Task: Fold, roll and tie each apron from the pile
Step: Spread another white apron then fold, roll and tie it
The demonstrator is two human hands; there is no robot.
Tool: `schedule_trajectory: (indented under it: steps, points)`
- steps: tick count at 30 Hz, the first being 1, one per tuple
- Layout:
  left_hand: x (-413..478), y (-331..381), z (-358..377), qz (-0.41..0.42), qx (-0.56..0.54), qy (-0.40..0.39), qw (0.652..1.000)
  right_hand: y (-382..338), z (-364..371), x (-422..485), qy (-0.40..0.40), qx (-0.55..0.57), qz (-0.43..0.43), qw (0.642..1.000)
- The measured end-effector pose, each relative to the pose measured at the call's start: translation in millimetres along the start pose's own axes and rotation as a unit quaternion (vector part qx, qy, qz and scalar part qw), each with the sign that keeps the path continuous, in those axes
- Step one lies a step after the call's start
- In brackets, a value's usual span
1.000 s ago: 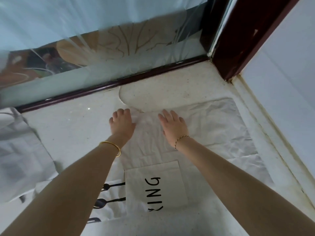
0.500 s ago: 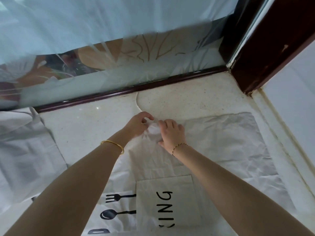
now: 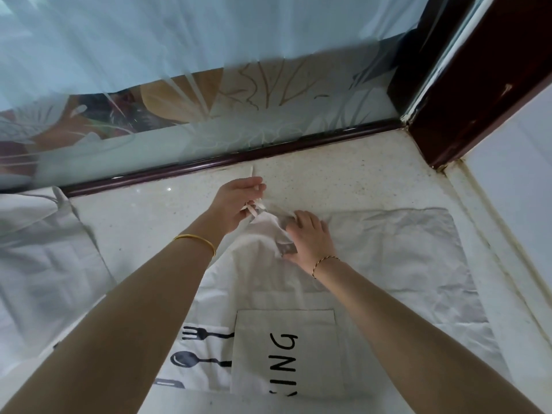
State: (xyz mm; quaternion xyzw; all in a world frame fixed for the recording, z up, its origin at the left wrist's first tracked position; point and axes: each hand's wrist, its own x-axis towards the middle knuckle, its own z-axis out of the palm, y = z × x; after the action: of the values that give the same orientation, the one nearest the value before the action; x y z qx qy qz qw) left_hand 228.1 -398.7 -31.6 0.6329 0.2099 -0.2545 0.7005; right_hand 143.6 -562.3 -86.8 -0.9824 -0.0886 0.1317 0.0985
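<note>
A white apron [image 3: 388, 249] lies spread on the pale speckled counter, printed with black letters and a fork and spoon near me. My left hand [image 3: 236, 204] pinches the apron's thin white strap [image 3: 254, 209] and lifts it with a bunched corner of cloth just off the counter. My right hand [image 3: 307, 237] grips the folded edge of the same apron right beside it, fingers curled into the cloth. The strap's far end runs up toward the window frame.
More white aprons [image 3: 38, 249] lie heaped at the left. A dark wooden window frame [image 3: 239, 162] with patterned glass and a sheer curtain bounds the far side of the counter [image 3: 343, 180]. A dark post [image 3: 478, 100] and a white wall close the right.
Both hands lay flat on the apron a second ago. They have since come together, the left picking up the strap and the right gathering the cloth edge, which now rises off the counter.
</note>
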Motion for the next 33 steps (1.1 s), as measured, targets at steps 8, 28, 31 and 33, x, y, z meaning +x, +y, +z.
schedule_trajectory:
  steps: [8,28,31,33]
  points:
    - [-8,-2,0,0.117,0.069,0.101,0.986,0,-6,-11,-0.033,0.036,-0.015,0.999]
    - [-1,-21,-1,0.176,0.615,-0.036,0.768,-2,-6,-36,-0.044,0.049,-0.012,0.998]
    - [2,-4,-10,0.17,0.457,0.13,0.863,-1,-3,-35,-0.048,0.051,-0.002,0.998]
    - [1,8,-14,0.144,0.336,0.16,0.917,-2,-2,-33,-0.056,0.046,0.001,0.997]
